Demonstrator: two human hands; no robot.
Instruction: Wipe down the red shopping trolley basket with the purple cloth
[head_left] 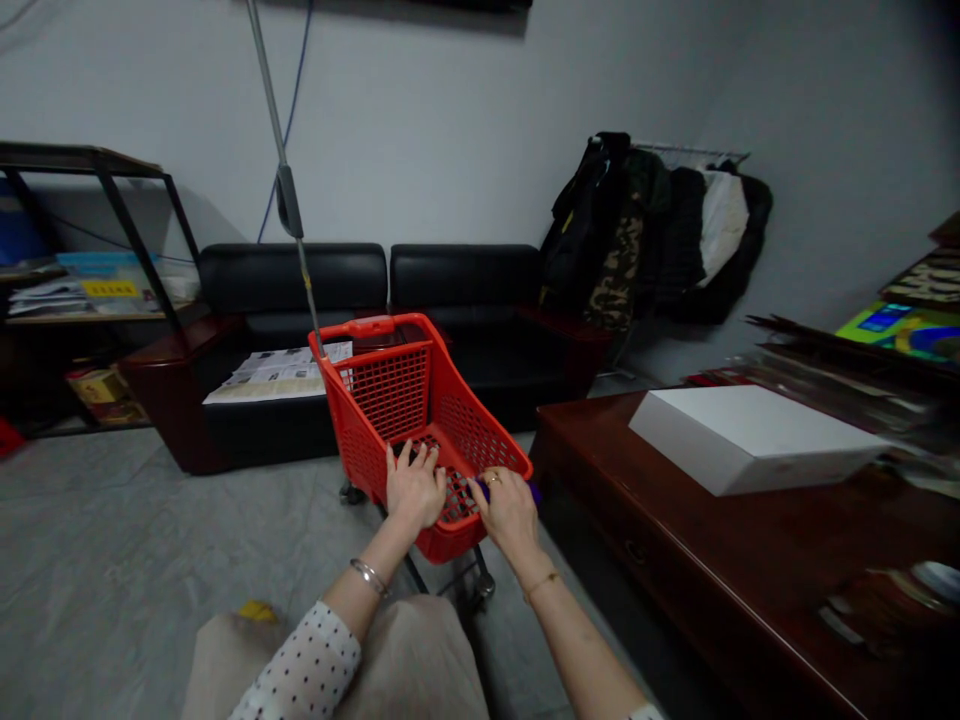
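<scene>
A red plastic shopping cart (471, 410) with latticed walls stands in front of me on dark wheeled legs. My left hand (415, 488) lies over the cart's near left rim, its fingers stretched and spread toward the inside. On the near right rim, my right hand (510, 508) is curled round a purple cloth-like piece (535, 492). Most of that piece is hidden under the palm, with only bits of purple showing at either side. Both hands are close to the cart's front end.
Right of the cart is a dark red wooden table (600, 455) bearing a white box (757, 430) and a jar (892, 600). Behind stands a black sofa (300, 285) with newspapers (277, 375). A grey pole (287, 200) rises by the cart's handle. Coats (660, 230) hang at the back right.
</scene>
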